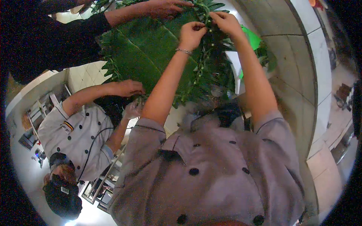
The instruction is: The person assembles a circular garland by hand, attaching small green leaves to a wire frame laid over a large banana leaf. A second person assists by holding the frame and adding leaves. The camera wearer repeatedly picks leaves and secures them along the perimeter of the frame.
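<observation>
A broad surface of large dark green leaves (151, 51), with pale ribs, lies in front of me. Along its right side runs a green leaf edging (200, 77) dotted with small pale ends. At the far part of that edging, my left hand (191, 35), with a bracelet at its wrist, is closed in a pinch of thumb and forefinger. Just beyond and to the right, my right hand (227, 23) is also closed, its fingertips on the edging. The exact piece between the fingers is too small to make out.
At left, a person in a pale jacket (77, 130) has hands at the leaves' near edge, one in a clear glove (132, 110). From the upper left reaches another person's hand (164, 8). A bright green sheet (250, 37) lies by my right forearm, beside a tiled ledge (298, 56).
</observation>
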The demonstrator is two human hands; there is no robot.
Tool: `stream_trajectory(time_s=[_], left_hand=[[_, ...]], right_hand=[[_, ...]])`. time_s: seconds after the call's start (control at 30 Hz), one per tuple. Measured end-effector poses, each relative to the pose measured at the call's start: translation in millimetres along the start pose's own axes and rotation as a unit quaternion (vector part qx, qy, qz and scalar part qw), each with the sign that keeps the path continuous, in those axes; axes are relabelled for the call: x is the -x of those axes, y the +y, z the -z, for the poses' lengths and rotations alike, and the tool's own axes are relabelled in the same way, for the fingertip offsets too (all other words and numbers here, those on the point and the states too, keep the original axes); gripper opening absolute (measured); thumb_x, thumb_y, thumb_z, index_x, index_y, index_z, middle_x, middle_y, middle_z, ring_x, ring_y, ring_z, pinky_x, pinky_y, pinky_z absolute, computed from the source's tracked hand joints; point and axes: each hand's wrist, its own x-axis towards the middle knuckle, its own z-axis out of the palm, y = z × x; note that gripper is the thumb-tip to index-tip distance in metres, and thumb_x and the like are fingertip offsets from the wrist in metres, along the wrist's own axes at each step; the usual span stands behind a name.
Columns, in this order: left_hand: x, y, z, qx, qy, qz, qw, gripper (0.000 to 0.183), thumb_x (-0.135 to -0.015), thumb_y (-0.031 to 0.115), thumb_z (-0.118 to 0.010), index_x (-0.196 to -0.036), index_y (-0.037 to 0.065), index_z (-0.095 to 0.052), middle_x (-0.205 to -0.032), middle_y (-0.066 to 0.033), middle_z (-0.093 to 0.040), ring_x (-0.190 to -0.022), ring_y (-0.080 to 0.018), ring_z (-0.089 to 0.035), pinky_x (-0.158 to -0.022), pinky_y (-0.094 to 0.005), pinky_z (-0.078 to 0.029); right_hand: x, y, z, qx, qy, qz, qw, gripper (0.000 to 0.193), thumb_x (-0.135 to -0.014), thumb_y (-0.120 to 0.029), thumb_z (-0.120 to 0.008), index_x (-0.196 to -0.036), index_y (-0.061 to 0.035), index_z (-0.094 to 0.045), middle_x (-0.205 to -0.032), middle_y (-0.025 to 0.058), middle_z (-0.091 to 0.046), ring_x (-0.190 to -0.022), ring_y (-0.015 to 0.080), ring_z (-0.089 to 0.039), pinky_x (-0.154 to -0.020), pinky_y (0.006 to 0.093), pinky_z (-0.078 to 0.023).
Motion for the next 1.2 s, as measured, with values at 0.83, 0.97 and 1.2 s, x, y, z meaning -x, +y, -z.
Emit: stream_trajectory(time_s=[0.83, 0.97, 1.2], left_hand=[[8, 18, 10, 0.032, -0.055, 0.069, 0.996, 0.027, -0.086, 0.019, -0.072, -0.105, 0.0, -0.071, -0.086, -0.0066, -0.073, -0.068, -0.0122, -0.066, -0.06, -0.0272, -0.053], [6, 14, 7, 0.036, -0.064, 0.074, 0.994, 0.028, -0.088, 0.02, -0.071, -0.108, 0.001, -0.071, -0.09, -0.0065, -0.074, -0.072, -0.0122, -0.067, -0.06, -0.0269, -0.053], [6, 13, 8, 0.052, -0.084, 0.083, 0.992, 0.027, -0.089, 0.021, -0.07, -0.109, 0.003, -0.072, -0.091, -0.0044, -0.073, -0.071, -0.0111, -0.065, -0.059, -0.0252, -0.051]], right_hand=[[19, 25, 8, -0.05, -0.064, -0.027, 0.996, 0.044, -0.089, -0.04, -0.063, -0.111, -0.0029, -0.07, -0.098, 0.0148, -0.073, -0.086, 0.0252, -0.071, -0.08, 0.0382, -0.055], [39, 27, 6, -0.009, -0.084, 0.023, 0.996, 0.041, -0.089, -0.036, -0.064, -0.112, -0.0026, -0.07, -0.103, 0.0152, -0.073, -0.094, 0.0272, -0.07, -0.086, 0.0386, -0.053], [54, 26, 3, -0.027, -0.103, 0.024, 0.994, 0.041, -0.084, -0.031, -0.072, -0.113, -0.0029, -0.068, -0.105, 0.0126, -0.071, -0.096, 0.0233, -0.068, -0.086, 0.0359, -0.053]])
